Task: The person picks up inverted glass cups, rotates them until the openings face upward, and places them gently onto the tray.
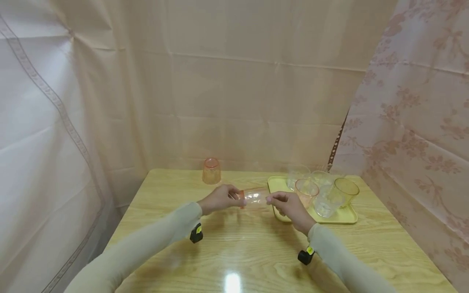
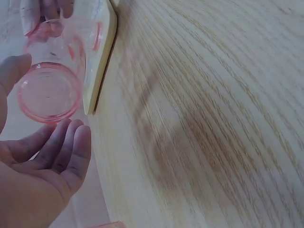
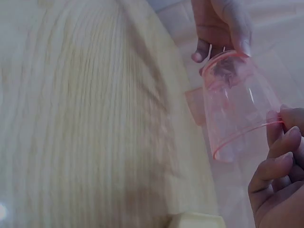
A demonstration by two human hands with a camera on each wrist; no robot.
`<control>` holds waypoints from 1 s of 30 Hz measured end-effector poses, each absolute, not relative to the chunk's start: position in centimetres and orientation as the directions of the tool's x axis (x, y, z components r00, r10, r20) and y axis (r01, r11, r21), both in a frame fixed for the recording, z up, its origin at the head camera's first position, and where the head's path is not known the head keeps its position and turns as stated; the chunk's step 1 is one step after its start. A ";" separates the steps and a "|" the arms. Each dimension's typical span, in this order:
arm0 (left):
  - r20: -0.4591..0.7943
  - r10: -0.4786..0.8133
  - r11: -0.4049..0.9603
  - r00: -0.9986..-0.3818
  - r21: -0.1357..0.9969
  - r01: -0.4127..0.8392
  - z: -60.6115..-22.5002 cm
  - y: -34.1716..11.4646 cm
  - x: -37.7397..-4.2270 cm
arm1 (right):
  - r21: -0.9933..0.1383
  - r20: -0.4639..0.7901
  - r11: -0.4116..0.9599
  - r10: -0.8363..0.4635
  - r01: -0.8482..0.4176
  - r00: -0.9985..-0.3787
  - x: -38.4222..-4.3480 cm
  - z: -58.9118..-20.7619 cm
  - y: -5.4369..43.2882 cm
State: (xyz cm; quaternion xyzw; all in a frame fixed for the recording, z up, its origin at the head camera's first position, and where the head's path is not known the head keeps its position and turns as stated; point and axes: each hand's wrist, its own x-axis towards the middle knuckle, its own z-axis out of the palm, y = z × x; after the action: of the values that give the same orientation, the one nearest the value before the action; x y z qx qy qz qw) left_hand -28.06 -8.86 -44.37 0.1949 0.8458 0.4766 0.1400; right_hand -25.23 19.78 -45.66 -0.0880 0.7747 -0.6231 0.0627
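Observation:
A clear pink plastic cup (image 1: 256,198) is held on its side above the table, its base toward the left and its rim toward the right. Around the base end, my left hand (image 1: 220,199) grips it with thumb and fingers on opposite sides, as the left wrist view shows along with the cup's round bottom (image 2: 50,95). My right hand (image 1: 291,205) pinches the rim between thumb and fingertips; the right wrist view shows this pinch on the cup (image 3: 244,107) at its open end.
Another pink-orange cup (image 1: 211,173) stands upside down at the table's back edge. On the right, a pale yellow tray (image 1: 282,218) bears several cups, among them a pink one (image 1: 307,193), a yellow one (image 1: 346,192) and clear ones (image 1: 324,206). Curtains hang behind and at both sides.

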 end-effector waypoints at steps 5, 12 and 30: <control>-0.036 0.465 0.480 -0.885 0.850 0.218 -44.6 -8.5 -28.2 | -0.935 0.039 0.341 -0.182 -0.100 -0.982 -25.8 -44.9 20.5; 0.002 0.498 0.474 -0.867 0.837 0.273 -45.8 -8.0 -28.1 | -0.829 0.162 0.503 -0.201 -0.244 -0.966 -26.3 -43.9 21.3; 0.054 0.544 0.599 -0.837 0.673 0.433 -47.9 -4.4 -28.0 | -0.346 0.498 0.748 -0.365 -0.566 -0.787 -27.4 -42.8 22.3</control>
State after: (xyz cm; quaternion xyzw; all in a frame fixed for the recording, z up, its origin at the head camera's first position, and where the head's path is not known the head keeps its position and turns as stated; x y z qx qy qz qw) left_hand -28.01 -4.35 -47.87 0.2743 0.8908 0.3537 0.0786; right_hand -27.40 22.31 -42.81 -0.2551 0.9124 -0.2466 -0.2041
